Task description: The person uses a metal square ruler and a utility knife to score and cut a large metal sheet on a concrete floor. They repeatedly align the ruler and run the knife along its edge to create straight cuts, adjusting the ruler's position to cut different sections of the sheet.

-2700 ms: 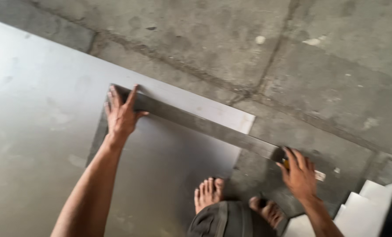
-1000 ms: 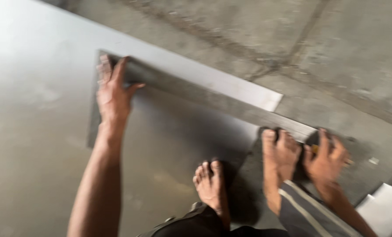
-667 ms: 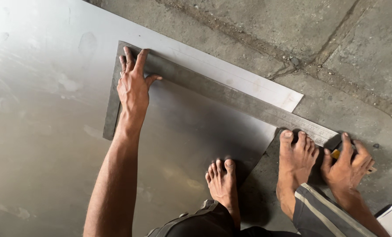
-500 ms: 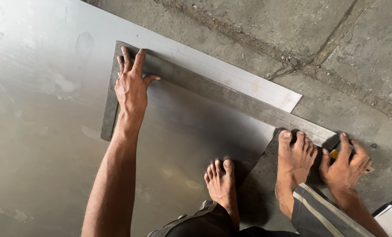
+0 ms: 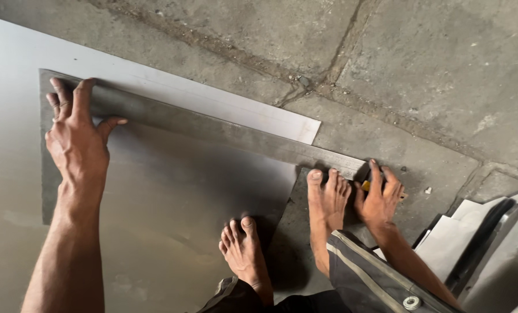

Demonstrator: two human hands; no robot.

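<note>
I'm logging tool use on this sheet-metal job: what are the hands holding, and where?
The left hand presses flat on the steel square's corner. The right hand grips a small yellow tool, mostly hidden, at the far end.

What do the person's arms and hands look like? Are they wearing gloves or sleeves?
No gloves and no sleeves. The left hand and right hand are bare, and both forearms are uncovered as far as the picture shows. No watch or bracelet shows on either wrist. The fingernails look short.

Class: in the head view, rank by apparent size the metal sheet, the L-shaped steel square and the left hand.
1. metal sheet
2. L-shaped steel square
3. left hand, pressed flat on the square's corner; it is nearer the camera, yet clearly smallest.
</note>
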